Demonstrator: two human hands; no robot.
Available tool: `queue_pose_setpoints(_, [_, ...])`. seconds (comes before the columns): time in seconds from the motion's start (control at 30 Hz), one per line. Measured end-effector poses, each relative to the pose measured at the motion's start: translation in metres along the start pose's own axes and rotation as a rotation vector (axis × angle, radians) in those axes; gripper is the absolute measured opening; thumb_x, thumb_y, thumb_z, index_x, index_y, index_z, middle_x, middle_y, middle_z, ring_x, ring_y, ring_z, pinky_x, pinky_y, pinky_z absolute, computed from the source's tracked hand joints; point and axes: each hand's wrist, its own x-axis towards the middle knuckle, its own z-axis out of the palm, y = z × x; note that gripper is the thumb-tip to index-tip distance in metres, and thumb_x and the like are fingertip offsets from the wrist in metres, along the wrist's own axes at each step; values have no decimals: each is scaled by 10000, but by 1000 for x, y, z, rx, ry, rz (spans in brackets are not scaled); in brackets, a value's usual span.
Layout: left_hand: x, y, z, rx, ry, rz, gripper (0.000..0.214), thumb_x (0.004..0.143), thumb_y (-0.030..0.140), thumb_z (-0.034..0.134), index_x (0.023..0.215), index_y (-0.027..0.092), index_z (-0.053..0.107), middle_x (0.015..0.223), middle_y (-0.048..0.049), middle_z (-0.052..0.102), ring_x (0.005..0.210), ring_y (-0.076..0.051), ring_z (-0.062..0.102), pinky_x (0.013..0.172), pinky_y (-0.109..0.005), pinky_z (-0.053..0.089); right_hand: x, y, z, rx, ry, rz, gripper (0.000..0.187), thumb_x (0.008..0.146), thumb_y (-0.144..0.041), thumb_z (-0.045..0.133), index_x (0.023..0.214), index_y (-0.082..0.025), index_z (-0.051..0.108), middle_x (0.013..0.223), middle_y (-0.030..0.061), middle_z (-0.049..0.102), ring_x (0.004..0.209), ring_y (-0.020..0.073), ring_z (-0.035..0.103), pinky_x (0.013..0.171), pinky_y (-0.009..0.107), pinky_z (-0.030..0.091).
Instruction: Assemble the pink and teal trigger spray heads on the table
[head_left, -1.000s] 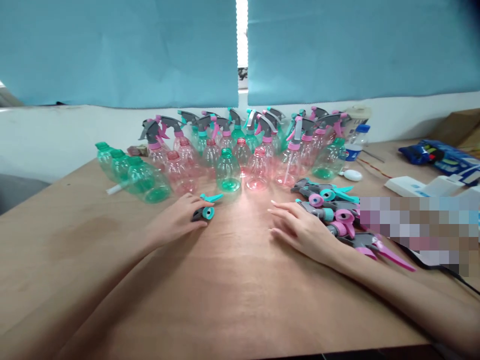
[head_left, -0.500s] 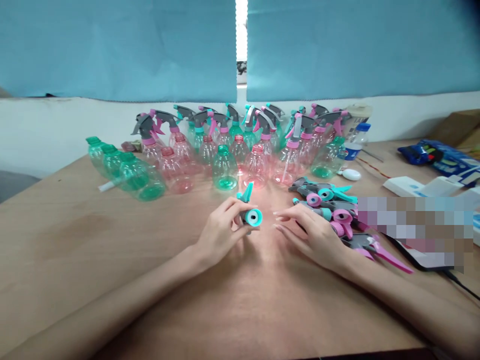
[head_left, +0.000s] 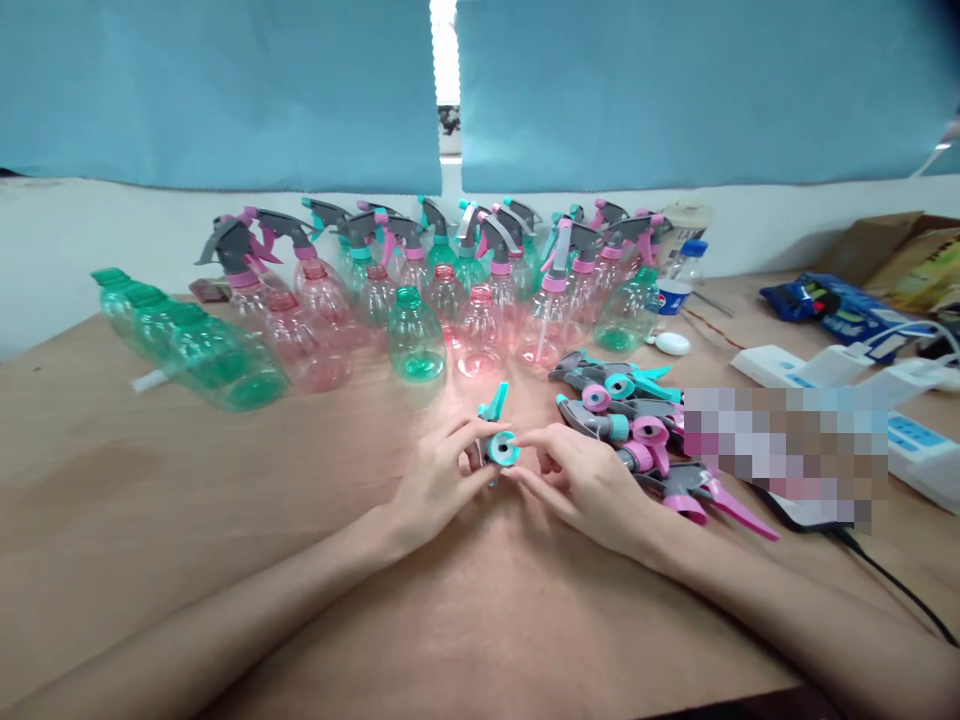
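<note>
A grey and turquoise spray nozzle (head_left: 495, 400) is held above the table, its round collar facing me and its trigger pointing up. My left hand (head_left: 439, 475) grips its body from the left between thumb and fingers. From the right, my right hand (head_left: 589, 480) pinches the turquoise collar with thumb and fingertips. Beyond the hands stand a clear green bottle (head_left: 416, 340) and a pink bottle (head_left: 481, 335), both with bare necks. Beside my right hand lies a pile of loose spray nozzles (head_left: 649, 430) in grey, pink and turquoise.
Rows of bottles with sprayers (head_left: 501, 265) line the back of the table (head_left: 187, 520). Green bottles (head_left: 232, 365) stand at the left. A blue-capped bottle (head_left: 681, 280), a white oval object (head_left: 672, 343), power strips (head_left: 926, 455) and a blue packet (head_left: 832, 315) occupy the right.
My right hand has moved left and closed on the nozzle's collar, where it was apart before. My left hand keeps its hold. The view has turned slightly right.
</note>
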Motion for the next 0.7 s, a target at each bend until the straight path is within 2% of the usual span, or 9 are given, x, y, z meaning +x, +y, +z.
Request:
queue_pose_setpoints(0.1, [1,0,0,11,1,1,290,806,161,639,1086,223,594,834,27,553,540,-71,495,526,-208,427,0,-1,1,-18,-57,4,274,920,-325,494,1104,-132,556,727,28,627,599,138,571,544,244,447])
queue_pose_setpoints(0.33, [2,0,0,30,32,-11,262,823,258,646,1077,219,597,834,14,572,557,-80,497,529,-212,433,-5,-4,5,-86,-80,4,357,939,-343,467,1194,-103,539,692,10,654,557,128,582,529,244,415])
queue_pose_setpoints(0.6, [2,-2,2,7,0,15,271,832,152,616,1092,226,603,879,7,595,527,-66,474,529,-205,436,-6,-4,2,-161,-62,61,340,935,-358,472,1129,-119,618,668,21,681,540,139,599,521,250,386])
queue_pose_setpoints(0.7, [2,-1,2,-9,-17,-8,274,835,140,607,1095,228,612,922,-2,611,507,-57,467,533,-208,443,-7,-4,3,-99,-63,81,355,939,-372,462,1146,-122,608,607,1,654,477,117,563,498,233,378])
